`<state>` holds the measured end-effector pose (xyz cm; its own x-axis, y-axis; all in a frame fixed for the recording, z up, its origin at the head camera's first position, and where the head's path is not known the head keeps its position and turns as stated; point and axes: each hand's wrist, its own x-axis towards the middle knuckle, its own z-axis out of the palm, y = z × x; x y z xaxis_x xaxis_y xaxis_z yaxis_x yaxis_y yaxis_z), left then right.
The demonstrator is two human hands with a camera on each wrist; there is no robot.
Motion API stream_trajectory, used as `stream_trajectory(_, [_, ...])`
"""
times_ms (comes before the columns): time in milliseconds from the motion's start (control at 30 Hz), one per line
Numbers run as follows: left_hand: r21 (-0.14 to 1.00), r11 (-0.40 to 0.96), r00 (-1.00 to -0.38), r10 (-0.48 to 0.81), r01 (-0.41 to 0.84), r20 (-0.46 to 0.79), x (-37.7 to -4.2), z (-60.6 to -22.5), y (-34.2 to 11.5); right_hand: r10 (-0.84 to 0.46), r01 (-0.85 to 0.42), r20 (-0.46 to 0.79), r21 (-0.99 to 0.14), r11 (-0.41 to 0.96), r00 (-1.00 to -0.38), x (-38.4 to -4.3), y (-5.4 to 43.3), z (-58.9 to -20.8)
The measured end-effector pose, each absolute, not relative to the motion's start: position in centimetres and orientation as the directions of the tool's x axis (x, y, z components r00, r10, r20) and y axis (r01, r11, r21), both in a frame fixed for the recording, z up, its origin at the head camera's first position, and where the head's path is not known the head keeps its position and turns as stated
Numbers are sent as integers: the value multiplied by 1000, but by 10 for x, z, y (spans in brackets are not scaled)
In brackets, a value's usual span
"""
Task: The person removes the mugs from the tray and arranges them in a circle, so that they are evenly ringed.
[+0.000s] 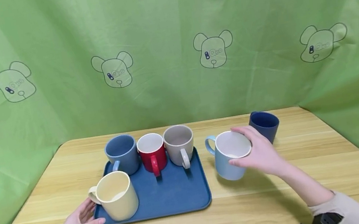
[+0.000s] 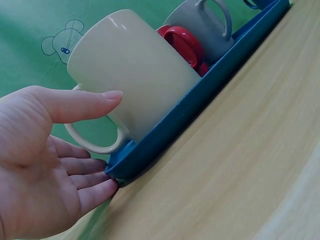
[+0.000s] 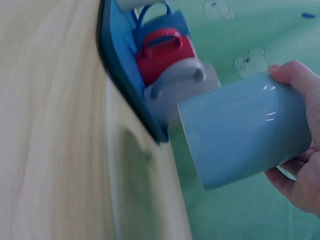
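My right hand (image 1: 258,150) grips a light blue mug (image 1: 229,167) near its rim, thumb on the near side and fingers on the far side. The mug is lifted above the table, right of a dark blue tray (image 1: 172,196), its handle pointing left. At the tray's front left corner, my left hand (image 1: 76,222) has its fingers extended, fingertips right at the tray edge in the left wrist view. Beside that hand a cream mug (image 1: 121,203) stands on the tray, handle to the left. The left thumb (image 2: 85,105) overlaps the cream mug in the left wrist view.
Along the tray's back stand a blue mug (image 1: 124,158), a red mug (image 1: 153,158) and a grey mug (image 1: 178,149). A navy mug (image 1: 265,127) is on the wooden table (image 1: 330,158) behind my right hand. A green curtain (image 1: 170,97) hangs behind the table.
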<state>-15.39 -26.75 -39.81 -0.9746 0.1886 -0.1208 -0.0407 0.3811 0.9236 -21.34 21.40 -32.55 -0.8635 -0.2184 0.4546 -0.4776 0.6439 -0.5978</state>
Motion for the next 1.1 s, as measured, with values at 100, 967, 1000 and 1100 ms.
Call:
stream_trajectory(100, [923,383,-974,187,-47,-127,-154,-398,-267,-201,-454,442,-599,660,-874,-222,220,-331])
stream_trajectory(967, [919,392,-976,177,-50,-129,-154,-399,-267,-81,-278,322,-633,722,-943,-272,248,-366])
stream_trajectory(1000, [919,390,-976,177,-53,-131,-155,-399,-267,-77,-272,317,-635,723,-945,-273,249,-366])
stream_trajectory(1100, [920,388,-976,173,-56,-133,-155,-398,-268,-71,-264,313,-634,726,-947,-275,249,-366])
